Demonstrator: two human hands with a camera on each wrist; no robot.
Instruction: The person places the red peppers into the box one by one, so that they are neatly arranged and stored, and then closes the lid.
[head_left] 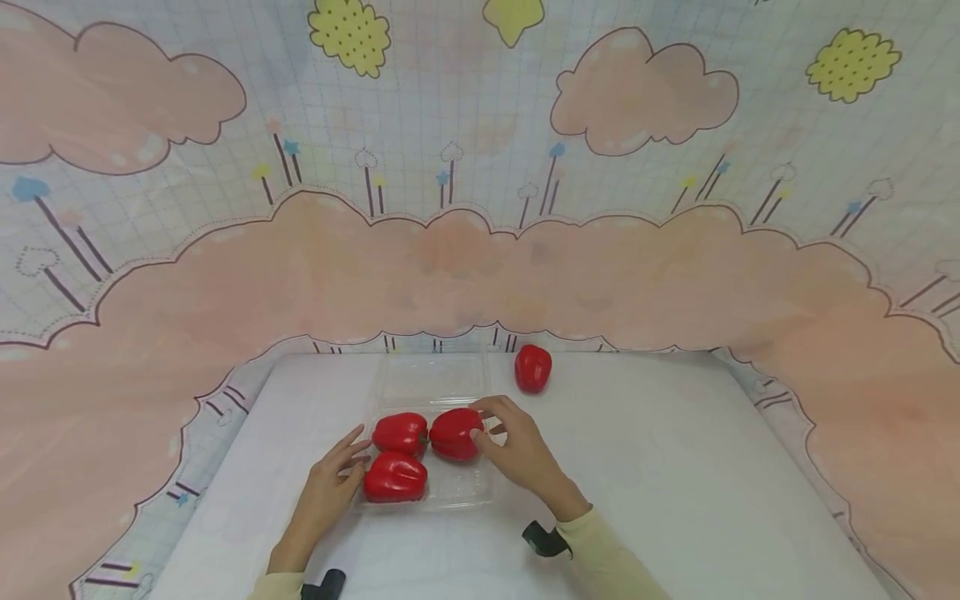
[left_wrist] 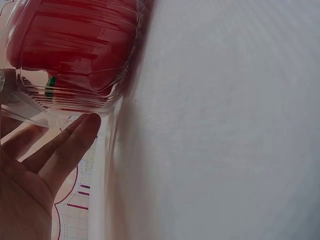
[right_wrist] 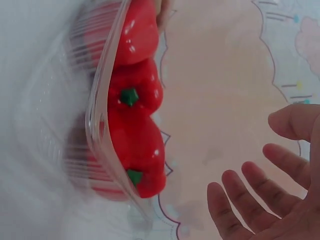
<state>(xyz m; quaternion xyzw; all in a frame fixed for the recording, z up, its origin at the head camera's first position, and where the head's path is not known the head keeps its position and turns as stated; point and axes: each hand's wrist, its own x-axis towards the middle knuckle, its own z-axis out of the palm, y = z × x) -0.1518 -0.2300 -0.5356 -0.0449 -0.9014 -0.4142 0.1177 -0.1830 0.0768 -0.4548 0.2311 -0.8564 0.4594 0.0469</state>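
A clear plastic container (head_left: pixel 461 497) lies with its lid (head_left: pixel 431 379) folded back. Inside it are three red bell peppers: an upper left pepper (head_left: pixel 400 434), a lower left pepper (head_left: pixel 395 477) and a right pepper (head_left: pixel 456 434). Green stems show in the right wrist view. My right hand (head_left: pixel 519 443) is by the right pepper, thumb and fingers spread; the right wrist view shows this hand (right_wrist: pixel 275 200) apart from the peppers. At the container's left side is my left hand (head_left: pixel 327 483). Its extended fingers (left_wrist: pixel 72 147) reach the container wall, though firm contact is hard to tell.
Another red bell pepper (head_left: pixel 533 369) sits on the white table (head_left: pixel 660 467), right of the lid near the far edge. Behind the table hangs a patterned cloth (head_left: pixel 480 275) with clouds. Dark wrist straps show near both sleeves.
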